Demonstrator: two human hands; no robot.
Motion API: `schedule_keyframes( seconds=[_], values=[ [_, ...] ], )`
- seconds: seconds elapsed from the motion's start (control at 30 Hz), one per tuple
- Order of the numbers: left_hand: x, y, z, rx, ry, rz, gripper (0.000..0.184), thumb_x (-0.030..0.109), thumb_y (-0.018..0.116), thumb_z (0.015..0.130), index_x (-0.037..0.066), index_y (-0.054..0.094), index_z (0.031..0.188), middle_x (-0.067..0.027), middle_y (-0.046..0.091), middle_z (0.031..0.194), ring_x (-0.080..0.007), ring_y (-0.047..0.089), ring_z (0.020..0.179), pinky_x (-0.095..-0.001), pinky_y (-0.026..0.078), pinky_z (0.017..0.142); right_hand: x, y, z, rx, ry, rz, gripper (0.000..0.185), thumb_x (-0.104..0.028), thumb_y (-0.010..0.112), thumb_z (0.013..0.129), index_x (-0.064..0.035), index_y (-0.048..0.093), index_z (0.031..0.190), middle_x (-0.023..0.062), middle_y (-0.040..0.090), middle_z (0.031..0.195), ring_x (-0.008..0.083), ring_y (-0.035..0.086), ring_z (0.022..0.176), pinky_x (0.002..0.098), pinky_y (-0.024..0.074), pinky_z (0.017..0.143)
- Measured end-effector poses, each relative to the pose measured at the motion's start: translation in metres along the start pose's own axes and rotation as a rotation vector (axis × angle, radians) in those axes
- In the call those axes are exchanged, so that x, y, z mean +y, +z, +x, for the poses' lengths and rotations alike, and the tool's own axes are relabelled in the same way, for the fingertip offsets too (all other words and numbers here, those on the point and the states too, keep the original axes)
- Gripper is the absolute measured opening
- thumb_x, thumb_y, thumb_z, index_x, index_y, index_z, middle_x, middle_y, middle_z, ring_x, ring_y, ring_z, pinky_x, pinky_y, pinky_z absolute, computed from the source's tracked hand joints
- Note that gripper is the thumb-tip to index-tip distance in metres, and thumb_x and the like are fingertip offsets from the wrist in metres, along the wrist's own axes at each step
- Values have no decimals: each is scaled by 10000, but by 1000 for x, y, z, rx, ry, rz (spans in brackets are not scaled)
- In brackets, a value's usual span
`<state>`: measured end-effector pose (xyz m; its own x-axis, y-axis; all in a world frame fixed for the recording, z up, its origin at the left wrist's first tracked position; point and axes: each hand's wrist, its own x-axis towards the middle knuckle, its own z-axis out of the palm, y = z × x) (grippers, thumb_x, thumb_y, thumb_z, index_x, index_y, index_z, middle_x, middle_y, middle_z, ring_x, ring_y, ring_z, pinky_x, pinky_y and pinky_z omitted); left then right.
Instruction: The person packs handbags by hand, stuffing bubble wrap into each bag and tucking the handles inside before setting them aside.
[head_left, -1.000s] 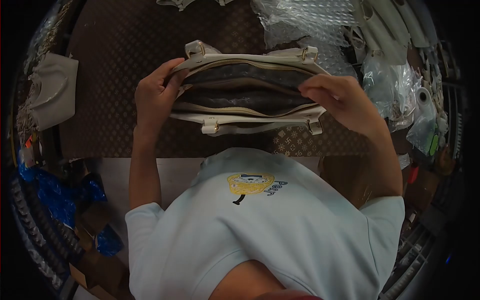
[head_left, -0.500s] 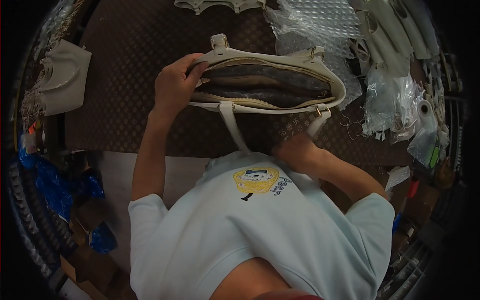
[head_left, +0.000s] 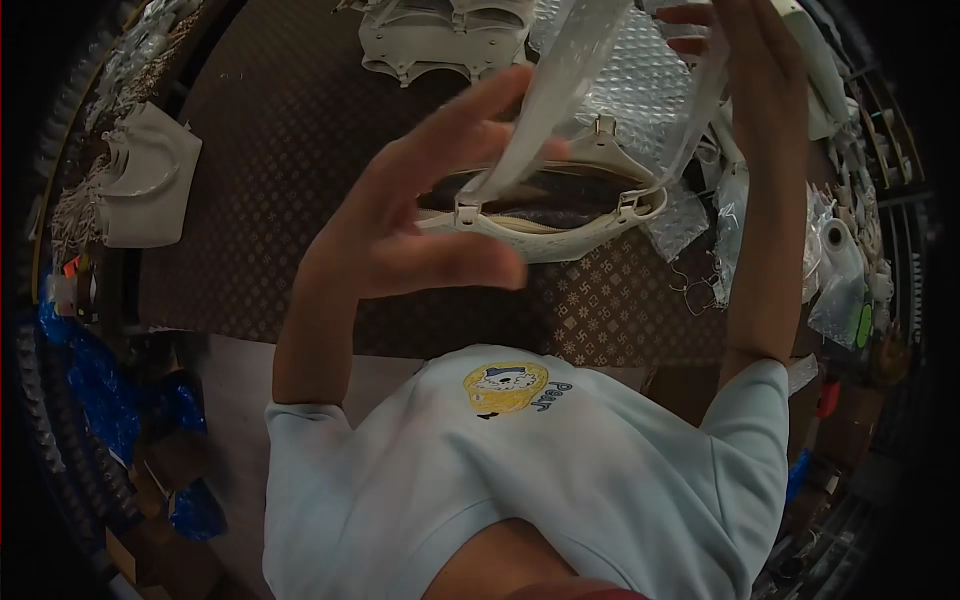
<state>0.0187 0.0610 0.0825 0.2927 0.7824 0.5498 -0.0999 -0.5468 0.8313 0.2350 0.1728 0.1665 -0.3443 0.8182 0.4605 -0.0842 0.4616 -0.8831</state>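
A cream handbag (head_left: 570,245) stands on the brown patterned table with its zipped top open and a dark lining inside. Its near handle (head_left: 560,95), which looks wrapped in clear film, rises towards the camera. The top of that loop is out of view. My left hand (head_left: 385,225) is open at the left end of the bag, thumb and fingers spread around the lower left part of the handle. High on the right is my right hand (head_left: 765,60), fingers stretched and apart beside the handle's right strap. Whether it touches the strap is unclear.
Another cream bag (head_left: 150,180) lies at the left edge, near pale cords. More cream bags (head_left: 440,40) are at the back. Bubble wrap (head_left: 630,85) covers the back right, and clear plastic bags (head_left: 840,290) hang over the right side. The table (head_left: 260,200) has a printed brown cover.
The near handle went from hanging towards me to standing up. My right hand rose with it from beside my shirt. My left hand let go of the bag's left end and opened.
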Motion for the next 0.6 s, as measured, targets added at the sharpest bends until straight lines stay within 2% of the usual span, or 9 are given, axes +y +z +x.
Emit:
schedule_keyframes(
  seconds=[0.07, 0.13, 0.2, 0.27, 0.33, 0.37, 0.47, 0.5, 0.6],
  values=[
    [3, 1, -1, -183, -106, 153, 504, 323, 576, 891, -32, 497, 1240, -194, 591, 1140, -229, 604, 1008, -340, 468, 885, 12, 16, 4, -107, 54, -174, 267, -281, 448, 959, -62, 601, 945, 27, 622, 784, 152, 583, 625, 288, 493, 584],
    [-14, -6, -10, -248, -161, -497, 528, 388, 527, 905, -34, 508, 1222, -176, 643, 990, -188, 635, 884, -347, 489, 836, 24, 22, 4, -198, 108, -357, 256, -275, 455, 956, -65, 602, 950, 26, 630, 792, 151, 585, 627, 291, 495, 590],
    [-32, -17, -15, -211, -197, -646, 475, 363, 496, 919, -31, 538, 1181, -168, 646, 975, -167, 630, 853, -329, 498, 806, 38, 22, -1, -284, 172, -538, 245, -269, 463, 952, -69, 604, 955, 26, 638, 799, 150, 587, 630, 294, 497, 596],
    [-45, -19, -26, -157, -238, -791, 433, 339, 465, 934, -28, 569, 1140, -160, 649, 960, -146, 625, 822, -311, 507, 776, 60, 22, -18, -701, 513, -598, 163, -179, 497, 877, -59, 603, 905, 42, 640, 747, 134, 605, 617, 305, 497, 601],
    [-54, -17, -41, 14, -688, -235, 375, 279, 419, 937, -26, 619, 1024, -139, 653, 940, -160, 621, 770, -317, 502, 745, 82, 24, -40, -957, 512, -642, 178, -171, 499, 899, -40, 618, 922, 72, 641, 752, 193, 595, 626, 313, 491, 613],
    [-70, -14, -49, -107, -806, -52, 339, 237, 403, 920, 0, 645, 928, -131, 657, 902, -216, 618, 740, -339, 487, 734, 99, 22, -51, -1036, 398, -700, 181, -172, 516, 876, -29, 626, 890, 107, 638, 751, 233, 600, 640, 329, 492, 638],
    [-69, 2, -42, -368, -843, 527, 339, 232, 390, 919, 18, 649, 868, -122, 646, 855, -269, 609, 748, -368, 471, 737, 129, 29, -69, -1184, 319, -818, 204, -184, 519, 836, -34, 655, 857, 136, 648, 790, 305, 611, 729, 372, 493, 695],
    [-78, 6, -48, -390, -640, 626, 280, 194, 432, 884, 19, 648, 851, -154, 632, 834, -299, 598, 755, -377, 467, 742, 138, 32, -73, -1240, 358, -889, 228, -194, 504, 817, -48, 675, 857, 131, 660, 831, 338, 617, 804, 400, 492, 728],
    [-84, 8, -56, -390, -614, 587, 229, 179, 504, 829, 3, 649, 843, -173, 625, 813, -313, 596, 753, -394, 461, 757, 159, 42, -87, -1197, 333, -1023, 162, -121, 552, 746, -60, 687, 812, 150, 651, 791, 327, 629, 764, 397, 497, 717]
  ],
)
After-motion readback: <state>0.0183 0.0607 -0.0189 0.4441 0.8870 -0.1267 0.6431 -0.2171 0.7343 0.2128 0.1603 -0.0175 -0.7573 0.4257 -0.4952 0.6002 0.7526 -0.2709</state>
